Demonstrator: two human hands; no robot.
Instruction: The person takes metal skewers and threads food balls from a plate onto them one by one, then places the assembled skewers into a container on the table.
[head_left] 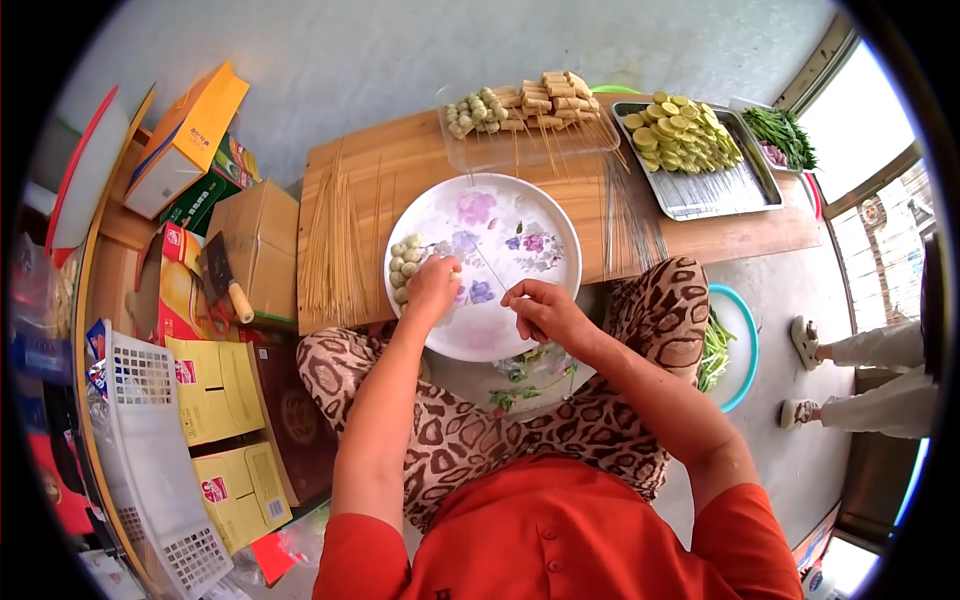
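A round white plate [480, 345] with purple flower prints sits before me, overlapping the front edge of the wooden table. Several pale greenish meatballs [404, 262] are gathered at its left side. Beside them, over the plate, my left hand [432, 288] is closed with a ball at its fingertips. My right hand [545, 310] pinches one end of a thin skewer [490, 265] over the plate's right half. The skewer's far end points up and left, apart from the left hand.
Bamboo skewers [335, 240] and thinner metal-looking ones [632, 225] lie on the wooden table [400, 150]. Behind are a clear tray [480, 155] of loaded skewers and a metal tray [715, 200] of sliced rounds. Boxes and a cleaver [218, 270] stand left; a person's legs [880, 385] show right.
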